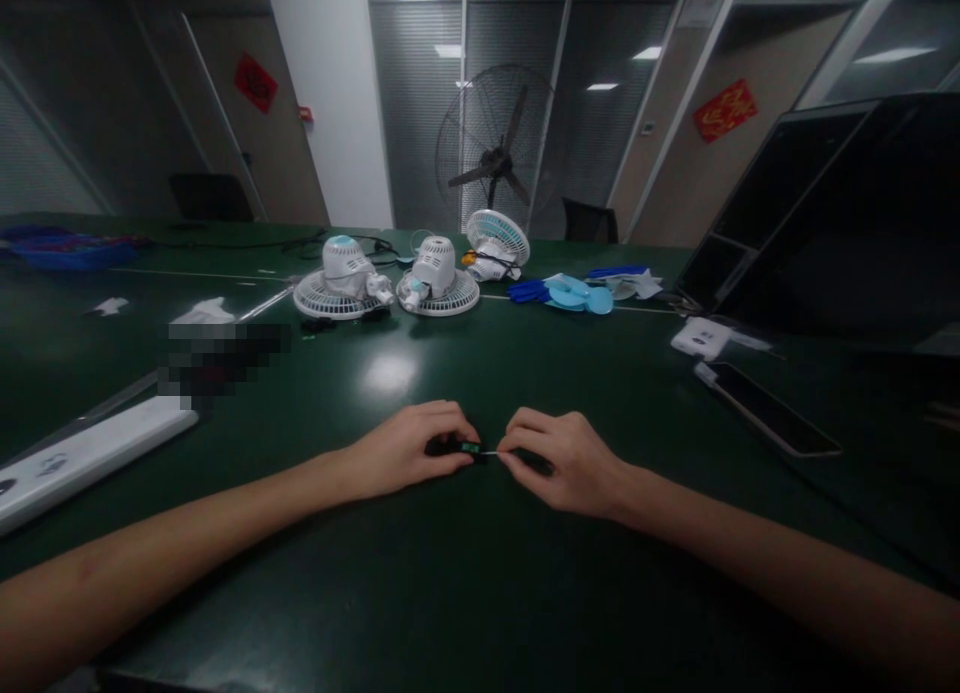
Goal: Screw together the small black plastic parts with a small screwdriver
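In the head view, my left hand (pixel 420 445) is closed in a pinch on a small black part with a green face (pixel 471 447), low over the green table. My right hand (pixel 568 457) faces it from the right, its thumb and fingertips pinched on a thin pale rod or wire (pixel 489 453). The left end of this thin piece meets the small black part; I cannot tell whether it goes inside. Fingers cover much of both things. A short gap separates my two hands.
White fan heads (pixel 437 276) lie farther back on the green table (pixel 337 593), beside light-blue fan blades (pixel 574 294). A phone (pixel 776 408) and a large dark screen (pixel 847 223) are on the right. A long white box (pixel 97 458) lies left. A standing fan (pixel 495 161) is behind.
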Motion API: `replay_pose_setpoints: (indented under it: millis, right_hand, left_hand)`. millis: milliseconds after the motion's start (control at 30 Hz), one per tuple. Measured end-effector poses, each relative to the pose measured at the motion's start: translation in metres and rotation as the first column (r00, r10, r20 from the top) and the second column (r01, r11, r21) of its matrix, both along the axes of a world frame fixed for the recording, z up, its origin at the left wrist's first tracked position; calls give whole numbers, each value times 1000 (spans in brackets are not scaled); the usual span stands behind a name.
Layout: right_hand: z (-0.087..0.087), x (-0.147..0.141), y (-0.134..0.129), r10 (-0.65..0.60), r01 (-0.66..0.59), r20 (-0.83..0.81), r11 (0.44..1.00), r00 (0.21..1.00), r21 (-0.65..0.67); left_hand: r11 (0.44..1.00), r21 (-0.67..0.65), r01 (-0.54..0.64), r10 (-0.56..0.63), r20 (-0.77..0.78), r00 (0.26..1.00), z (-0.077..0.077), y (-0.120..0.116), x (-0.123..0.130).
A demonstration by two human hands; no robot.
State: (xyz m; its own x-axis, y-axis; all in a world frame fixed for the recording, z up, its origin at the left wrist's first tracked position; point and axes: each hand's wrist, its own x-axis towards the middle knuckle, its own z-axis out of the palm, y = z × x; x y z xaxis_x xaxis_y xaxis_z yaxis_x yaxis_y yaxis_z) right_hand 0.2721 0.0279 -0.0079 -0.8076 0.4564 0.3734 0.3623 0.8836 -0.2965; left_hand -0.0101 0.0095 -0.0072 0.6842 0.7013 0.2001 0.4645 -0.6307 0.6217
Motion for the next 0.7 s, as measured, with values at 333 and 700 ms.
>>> replay_pose_setpoints:
  millis: [333, 700]
  right_hand:
    - [-2, -8, -3, -17, 16, 6, 999, 1000, 34]
    - [-7, -12, -5, -159, 160, -114, 987, 981, 6]
  left_hand:
    - [1000, 10, 27, -27, -7, 1000, -2, 0, 0]
    - [997, 29, -75, 74, 27, 997, -4, 2, -1]
